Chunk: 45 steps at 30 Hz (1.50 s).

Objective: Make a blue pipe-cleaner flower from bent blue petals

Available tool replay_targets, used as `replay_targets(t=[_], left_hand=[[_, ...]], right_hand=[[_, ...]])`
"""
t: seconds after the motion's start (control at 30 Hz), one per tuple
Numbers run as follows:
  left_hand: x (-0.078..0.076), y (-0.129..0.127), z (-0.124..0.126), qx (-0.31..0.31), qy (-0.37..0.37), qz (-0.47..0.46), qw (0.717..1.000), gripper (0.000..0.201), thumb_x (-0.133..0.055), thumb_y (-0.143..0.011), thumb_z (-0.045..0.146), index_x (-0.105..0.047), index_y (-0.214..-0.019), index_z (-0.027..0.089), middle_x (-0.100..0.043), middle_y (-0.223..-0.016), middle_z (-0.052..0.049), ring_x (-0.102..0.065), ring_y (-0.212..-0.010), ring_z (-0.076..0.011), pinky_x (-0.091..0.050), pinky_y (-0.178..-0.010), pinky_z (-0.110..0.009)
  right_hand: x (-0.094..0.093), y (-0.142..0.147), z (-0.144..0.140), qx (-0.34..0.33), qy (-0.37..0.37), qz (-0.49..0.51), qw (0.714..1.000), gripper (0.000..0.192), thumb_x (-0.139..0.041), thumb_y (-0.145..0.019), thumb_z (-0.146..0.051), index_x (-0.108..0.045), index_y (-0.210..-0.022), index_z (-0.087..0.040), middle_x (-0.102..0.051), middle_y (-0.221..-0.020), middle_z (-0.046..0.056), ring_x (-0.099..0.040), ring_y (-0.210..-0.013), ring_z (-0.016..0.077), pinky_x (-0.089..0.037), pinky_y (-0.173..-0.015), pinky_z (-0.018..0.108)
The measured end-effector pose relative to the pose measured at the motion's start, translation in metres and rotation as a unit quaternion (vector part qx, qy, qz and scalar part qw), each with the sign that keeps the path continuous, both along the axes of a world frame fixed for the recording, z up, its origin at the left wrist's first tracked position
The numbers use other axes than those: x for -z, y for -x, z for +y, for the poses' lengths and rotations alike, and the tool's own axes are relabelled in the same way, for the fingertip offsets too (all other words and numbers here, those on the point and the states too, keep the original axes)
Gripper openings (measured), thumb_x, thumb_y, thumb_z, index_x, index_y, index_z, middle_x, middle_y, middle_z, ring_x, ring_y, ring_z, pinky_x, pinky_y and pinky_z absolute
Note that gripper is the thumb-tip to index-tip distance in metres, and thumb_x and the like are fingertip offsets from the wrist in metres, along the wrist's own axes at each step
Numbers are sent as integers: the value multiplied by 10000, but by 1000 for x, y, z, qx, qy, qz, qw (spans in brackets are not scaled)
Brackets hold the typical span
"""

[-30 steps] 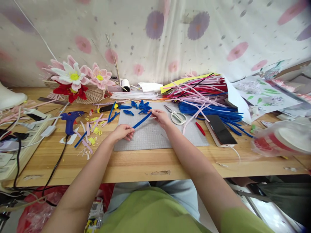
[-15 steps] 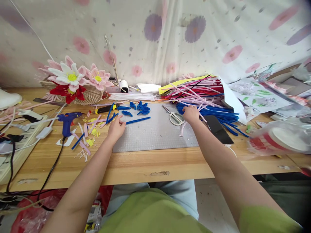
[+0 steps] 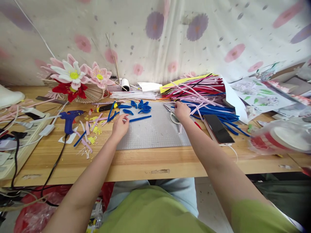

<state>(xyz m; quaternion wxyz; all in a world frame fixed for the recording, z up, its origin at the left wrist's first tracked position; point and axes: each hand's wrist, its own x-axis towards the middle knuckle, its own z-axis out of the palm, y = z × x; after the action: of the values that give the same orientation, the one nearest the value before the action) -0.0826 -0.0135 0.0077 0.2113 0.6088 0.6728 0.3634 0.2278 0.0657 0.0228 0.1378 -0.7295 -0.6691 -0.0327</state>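
Observation:
My left hand (image 3: 120, 125) rests on the grey cutting mat (image 3: 155, 134), fingers loosely apart and holding nothing, its fingertips just left of a short blue pipe cleaner piece (image 3: 140, 118) lying flat. My right hand (image 3: 181, 111) is at the mat's far right edge, over the white-handled scissors (image 3: 173, 117). Its fingers pinch the near end of a blue pipe cleaner (image 3: 209, 112) from the big heap of blue, pink and red pipe cleaners (image 3: 201, 90). Several bent blue petal loops (image 3: 143, 107) lie at the back of the mat.
A blue glue gun (image 3: 70, 116) with its cord, coloured offcuts (image 3: 92, 129) and a power strip (image 3: 14, 142) sit at the left. Paper flowers (image 3: 73, 76) stand at the back left. A black phone (image 3: 218, 128) lies right of the mat, a plastic bag (image 3: 284, 137) further right.
The blue piece that both hands held was laid on the mat. My right hand reached to the pipe cleaner heap, then drew back left with a blue one. My left hand stayed beside the piece.

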Motion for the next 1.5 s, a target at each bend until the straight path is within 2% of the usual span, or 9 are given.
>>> replay_targets(t=[0.2,0.33,0.47,0.6,0.77,0.93,1.17,1.3,1.5], left_hand=[[-13,-43,-3,50,30,26,998,378,-494,-795,220,-538,-1168,174,-586,-1084,-69,-578,-715,-112,-468,-740,-259],[-22,-82,2,102,44,78,991,457,-533,-809,328,-507,-1226,142,-575,-1159,-113,-595,-856,-176,-439,-817,-302],[-27,-101,9,131,44,168,976,302,-441,-861,263,-623,-1074,152,-627,-1068,-131,-582,-975,-238,-418,-819,-328],[-30,-90,10,127,49,193,972,273,-426,-853,235,-689,-900,181,-676,-939,-101,-603,-927,-241,-423,-764,-319],[-26,-41,10,74,83,102,989,239,-477,-814,293,-700,-836,210,-689,-737,-41,-626,-741,-189,-443,-672,-279],[-15,2,9,51,102,33,993,206,-512,-772,310,-690,-787,207,-681,-706,-25,-624,-668,-166,-458,-603,-256],[-2,7,2,53,123,-67,989,179,-518,-760,254,-661,-837,178,-657,-711,-24,-607,-589,-125,-471,-542,-228],[-5,8,-2,41,118,-124,984,272,-531,-755,249,-648,-986,168,-652,-750,-30,-597,-582,-115,-468,-519,-222],[-6,25,-10,20,92,-134,986,230,-556,-721,301,-639,-880,156,-641,-682,-21,-598,-589,-128,-467,-530,-229]], right_hand=[[5,41,-15,-246,-69,30,966,217,-404,-824,-134,-593,-923,-173,-629,-963,109,-522,-933,227,-368,-778,308],[7,65,-30,-332,-72,41,940,220,-408,-824,-119,-567,-970,-160,-632,-958,107,-522,-926,219,-371,-815,303],[9,73,-38,-371,-53,36,927,233,-411,-822,-107,-558,-997,-153,-636,-973,101,-523,-934,210,-372,-827,298],[12,55,-33,-335,-40,0,941,214,-430,-836,-146,-576,-992,-155,-644,-966,107,-532,-920,222,-371,-812,311],[11,10,-17,-230,-41,-10,972,235,-415,-848,-168,-601,-992,-149,-638,-1016,120,-514,-980,235,-368,-842,321],[13,-40,-7,-155,-19,-33,987,270,-405,-840,-177,-619,-1003,-150,-643,-1023,118,-518,-996,236,-375,-840,319],[14,-78,-5,-35,36,-38,998,292,-384,-826,-178,-637,-971,-174,-651,-1003,108,-541,-946,242,-395,-760,326],[11,-77,-1,-29,58,-38,997,287,-409,-785,-140,-653,-934,-158,-645,-995,122,-518,-975,256,-396,-780,334],[11,-86,7,-16,81,-49,995,383,-461,-701,-50,-639,-1027,-140,-581,-1080,151,-476,-1042,282,-397,-830,355]])
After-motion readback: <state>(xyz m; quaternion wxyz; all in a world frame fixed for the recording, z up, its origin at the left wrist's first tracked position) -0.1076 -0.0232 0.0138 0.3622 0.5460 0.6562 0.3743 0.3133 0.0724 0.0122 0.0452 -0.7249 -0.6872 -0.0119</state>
